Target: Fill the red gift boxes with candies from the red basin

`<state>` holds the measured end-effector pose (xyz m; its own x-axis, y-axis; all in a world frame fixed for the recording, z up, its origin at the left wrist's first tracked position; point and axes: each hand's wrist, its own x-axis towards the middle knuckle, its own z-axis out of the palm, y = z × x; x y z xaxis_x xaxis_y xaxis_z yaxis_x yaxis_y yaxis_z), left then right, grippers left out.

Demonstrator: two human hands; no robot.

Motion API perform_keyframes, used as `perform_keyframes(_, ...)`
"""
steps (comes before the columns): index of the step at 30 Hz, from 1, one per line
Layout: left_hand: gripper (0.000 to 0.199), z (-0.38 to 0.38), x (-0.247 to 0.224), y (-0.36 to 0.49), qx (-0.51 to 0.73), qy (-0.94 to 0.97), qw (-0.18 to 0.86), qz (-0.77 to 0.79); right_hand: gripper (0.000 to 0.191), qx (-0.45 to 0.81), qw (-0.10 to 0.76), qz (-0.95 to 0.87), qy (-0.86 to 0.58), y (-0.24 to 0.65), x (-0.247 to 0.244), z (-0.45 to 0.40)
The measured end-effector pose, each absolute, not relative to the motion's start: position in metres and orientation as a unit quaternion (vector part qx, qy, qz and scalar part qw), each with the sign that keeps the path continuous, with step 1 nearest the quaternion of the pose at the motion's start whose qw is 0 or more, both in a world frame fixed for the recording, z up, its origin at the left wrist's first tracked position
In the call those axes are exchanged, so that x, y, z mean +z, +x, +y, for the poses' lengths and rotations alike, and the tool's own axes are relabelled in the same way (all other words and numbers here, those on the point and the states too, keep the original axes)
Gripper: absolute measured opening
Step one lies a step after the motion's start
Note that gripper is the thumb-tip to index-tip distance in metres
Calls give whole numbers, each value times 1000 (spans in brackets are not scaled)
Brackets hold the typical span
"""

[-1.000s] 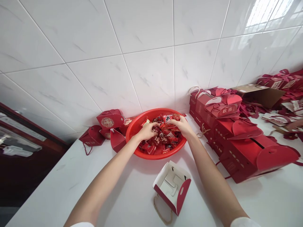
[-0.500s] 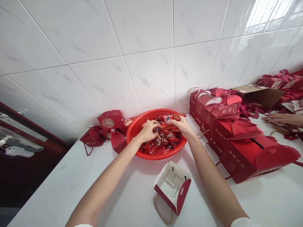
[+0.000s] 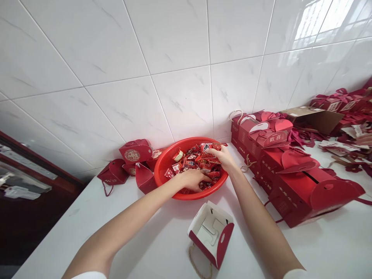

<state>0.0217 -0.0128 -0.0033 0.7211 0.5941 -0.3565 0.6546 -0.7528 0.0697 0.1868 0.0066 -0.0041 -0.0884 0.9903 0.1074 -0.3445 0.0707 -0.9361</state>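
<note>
A red plastic basket (image 3: pixel 162 182) holds many small red wrapped candies (image 3: pixel 190 162). My left hand (image 3: pixel 195 179) reaches down among the candies at the basket's front; its fingers are spread and partly sunk between the packets. My right hand (image 3: pixel 221 155), at the basket's right side, is closed on red candy packets (image 3: pixel 207 148). In front of the basket stands an open red box (image 3: pixel 210 228) with a white inside, nothing in it, and a rope handle lying at its front.
Closed red gift boxes (image 3: pixel 299 186) stand in a row on the right. Small red boxes (image 3: pixel 135 151) sit at the left by the tiled wall. Farther right are a cardboard box (image 3: pixel 316 116), ribbons and another person's hand (image 3: pixel 360 141).
My left hand has moved toward the front of the basket and down into the candies. My right hand stays near the same spot with its packets. The view has shifted slightly.
</note>
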Motion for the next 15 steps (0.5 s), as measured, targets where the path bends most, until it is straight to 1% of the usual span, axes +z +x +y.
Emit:
perform_keyframes(2,56,-12,-6,29,-165,926,65,334,27,584,575,-449,-355,187,-4,6)
perform_keyframes(5,49,-7,-9,37,-168,925,45,339,27,586,582,-439,-354,187,-4,5)
perform_keyframes(9,46,5,-7,35,-149,911,73,377,27,581,598,-425,-352,187,-4,6)
perform_keyframes(15,48,21,-5,17,-71,890,132,430,23,573,604,-433,-345,188,-6,7)
